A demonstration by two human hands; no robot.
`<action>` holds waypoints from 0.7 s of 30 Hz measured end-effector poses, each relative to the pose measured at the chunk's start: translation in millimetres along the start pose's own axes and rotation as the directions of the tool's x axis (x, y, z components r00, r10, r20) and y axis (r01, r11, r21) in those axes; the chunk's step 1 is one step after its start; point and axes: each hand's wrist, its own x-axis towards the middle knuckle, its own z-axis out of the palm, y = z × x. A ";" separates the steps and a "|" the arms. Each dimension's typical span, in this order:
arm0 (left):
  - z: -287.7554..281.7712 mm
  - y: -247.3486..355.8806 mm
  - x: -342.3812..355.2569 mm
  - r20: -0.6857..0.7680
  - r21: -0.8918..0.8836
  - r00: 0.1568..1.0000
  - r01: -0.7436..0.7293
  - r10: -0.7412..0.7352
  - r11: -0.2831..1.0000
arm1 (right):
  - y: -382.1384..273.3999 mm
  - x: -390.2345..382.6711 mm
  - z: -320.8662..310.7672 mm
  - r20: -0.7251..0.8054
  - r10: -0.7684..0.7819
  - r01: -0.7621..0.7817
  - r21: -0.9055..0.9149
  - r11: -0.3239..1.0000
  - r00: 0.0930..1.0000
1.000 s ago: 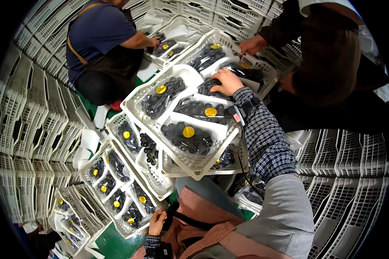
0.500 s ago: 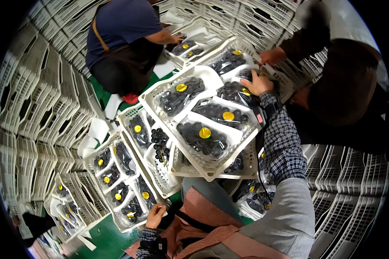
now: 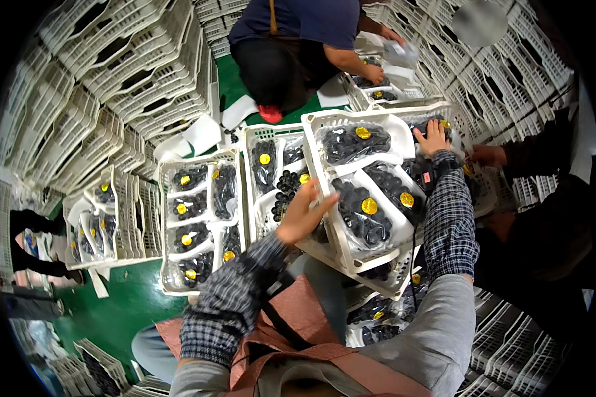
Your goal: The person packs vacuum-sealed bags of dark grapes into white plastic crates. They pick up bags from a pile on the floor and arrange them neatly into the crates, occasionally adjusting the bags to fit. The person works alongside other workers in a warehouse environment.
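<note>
In front of me a white plastic crate (image 3: 347, 255) holds packs of dark grapes in white trays, with clear wrap and round gold stickers. At its left wall is my left hand (image 3: 302, 213), fingers apart and holding nothing; a slight blur hides whether it touches the rim. My right hand (image 3: 434, 140) lies with spread fingers on a grape pack (image 3: 420, 126) in the crate's far right corner. Between the hands sit a large grape pack (image 3: 364, 212) and another grape pack (image 3: 394, 188). Loose unwrapped grapes (image 3: 286, 188) lie in the lower crate just left of my left hand.
A full grape crate (image 3: 165, 255) stands at the left on the green floor (image 3: 119, 311). Tall stacks of white crates (image 3: 132, 73) surround the space. One co-worker (image 3: 291, 40) crouches at the far side over a crate; another person's hand (image 3: 489, 155) is at the right.
The view has turned, shifting the crates in the picture. My left hand has gone from low beside the left crate up to the upper crate's left wall. My right hand stays over the far-right packs.
</note>
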 end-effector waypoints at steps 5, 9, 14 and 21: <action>7.3 -11.7 56.1 -0.129 -0.421 0.989 0.011 -0.073 0.907 | 32.2 -121.8 -33.4 -0.455 0.040 0.116 0.310 0.944 0.890; 5.8 -34.2 82.8 -0.219 -0.283 0.974 -0.002 -0.063 0.959 | 63.3 -259.4 24.7 -0.631 0.314 0.051 0.490 0.870 0.709; 26.8 -49.0 102.7 -0.276 -0.249 0.953 0.052 -0.122 0.967 | 72.4 -250.2 65.8 0.556 0.015 -0.501 0.760 -0.414 0.831; 49.7 9.2 74.9 -0.354 -0.198 0.922 0.090 -0.157 0.976 | 107.3 -224.8 90.8 0.673 0.156 -0.660 0.740 -0.128 0.723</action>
